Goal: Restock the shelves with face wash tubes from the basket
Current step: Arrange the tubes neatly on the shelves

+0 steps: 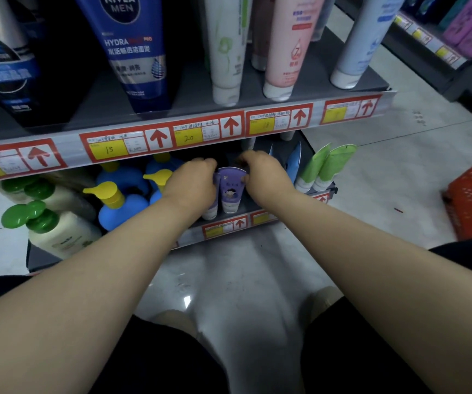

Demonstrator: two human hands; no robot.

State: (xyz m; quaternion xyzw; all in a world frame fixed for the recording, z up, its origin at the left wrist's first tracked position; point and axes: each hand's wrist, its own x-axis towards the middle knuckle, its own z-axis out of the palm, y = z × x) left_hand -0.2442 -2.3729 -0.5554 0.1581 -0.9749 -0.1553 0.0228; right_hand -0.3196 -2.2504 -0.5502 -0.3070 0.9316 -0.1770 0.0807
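We pinch the purple tube [230, 191] with left hand [192, 182] and right hand [263, 173] — cap down on the lower shelf [246, 205] — likely steadying it upright.

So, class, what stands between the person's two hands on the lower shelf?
A purple tube stands cap down between the left hand and right hand, seen in the head view.
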